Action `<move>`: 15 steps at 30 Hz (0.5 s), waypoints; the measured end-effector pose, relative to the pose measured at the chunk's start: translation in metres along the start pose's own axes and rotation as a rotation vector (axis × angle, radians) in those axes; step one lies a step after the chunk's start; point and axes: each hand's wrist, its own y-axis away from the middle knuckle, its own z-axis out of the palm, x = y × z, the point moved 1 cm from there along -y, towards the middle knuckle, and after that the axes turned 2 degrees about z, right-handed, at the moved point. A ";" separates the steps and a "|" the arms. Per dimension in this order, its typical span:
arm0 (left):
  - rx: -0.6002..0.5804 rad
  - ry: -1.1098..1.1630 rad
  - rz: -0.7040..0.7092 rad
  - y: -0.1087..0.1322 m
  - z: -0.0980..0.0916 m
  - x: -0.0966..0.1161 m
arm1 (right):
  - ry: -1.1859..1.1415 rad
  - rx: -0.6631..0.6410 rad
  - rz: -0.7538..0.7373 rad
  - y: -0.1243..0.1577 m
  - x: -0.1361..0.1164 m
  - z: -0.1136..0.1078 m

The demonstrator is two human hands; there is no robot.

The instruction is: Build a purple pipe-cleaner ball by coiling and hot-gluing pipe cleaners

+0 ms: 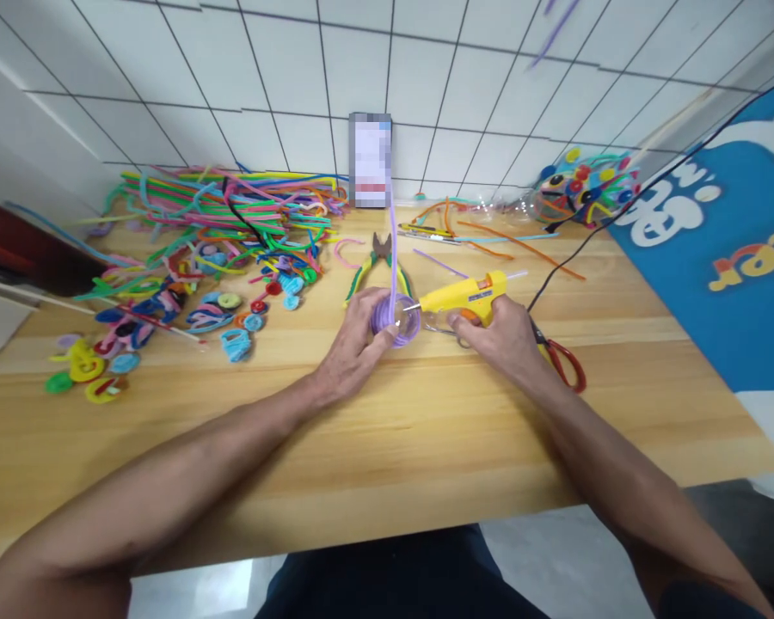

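Being gripped by the left hand (356, 348), a purple coil (380, 320) is being held over the middle of a wooden table (387, 456). The hand is being curled around the coil's left side, the thumb being laid along its lower edge. Straight up from the coil a purple strand (393, 254) is being extended, its upper end being seen by the foot of a phone (371, 159), which is being propped against a white tiled wall (264, 69). A yellow glue gun (457, 294) is being gripped by the right hand (506, 331), which is being closed around the handle. The gun's metal nozzle is being pointed left at the coil; whether the two are touching cannot be told. Just behind the coil, pliers (382, 248) with green and yellow handles are being partly hidden by the left hand. Red-handled scissors (577, 370) are being seen beside the right wrist. At the back left, a heap of coloured stems (232, 206) is being backed by the wall, with small coloured shapes (236, 346) being scattered nearer. At the back right, a bright cluster (584, 189) is being seen near a black cord (571, 258), and a blue panel (735, 327) with lettering is being shown beyond.
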 end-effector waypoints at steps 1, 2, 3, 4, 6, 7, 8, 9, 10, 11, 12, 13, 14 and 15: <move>-0.001 0.011 0.003 0.000 0.000 -0.001 | 0.004 0.002 -0.010 0.000 -0.002 0.001; -0.003 0.024 0.006 0.000 0.000 -0.001 | 0.005 0.001 -0.021 0.001 -0.003 0.001; -0.005 0.039 0.009 -0.001 0.000 -0.002 | 0.003 -0.001 -0.035 0.001 -0.004 0.002; -0.007 0.059 0.009 -0.001 0.000 -0.002 | 0.001 -0.004 -0.049 0.001 -0.004 0.003; -0.013 0.104 -0.002 -0.001 0.000 -0.003 | 0.009 -0.001 -0.079 0.002 -0.004 0.005; -0.017 0.129 -0.013 0.000 0.001 -0.003 | 0.018 0.005 -0.096 0.003 -0.003 0.006; -0.022 0.154 -0.026 0.000 0.001 -0.003 | 0.029 0.015 -0.116 0.003 -0.001 0.008; -0.030 0.180 -0.038 0.000 0.002 -0.002 | 0.039 0.025 -0.139 0.003 0.000 0.009; -0.038 0.206 -0.051 0.001 0.002 -0.002 | 0.048 0.035 -0.163 0.002 0.002 0.010; -0.045 0.231 -0.064 0.001 0.002 -0.001 | 0.055 0.048 -0.186 0.002 0.003 0.011; -0.050 0.255 -0.078 0.001 0.002 0.000 | 0.064 0.059 -0.207 0.002 0.004 0.012; -0.054 0.276 -0.092 0.002 0.001 0.000 | 0.074 0.067 -0.227 0.003 0.005 0.012; -0.057 0.292 -0.104 0.002 0.001 0.001 | 0.087 0.073 -0.245 0.003 0.005 0.013; -0.059 0.303 -0.114 0.002 0.001 0.002 | 0.101 0.078 -0.262 0.003 0.005 0.013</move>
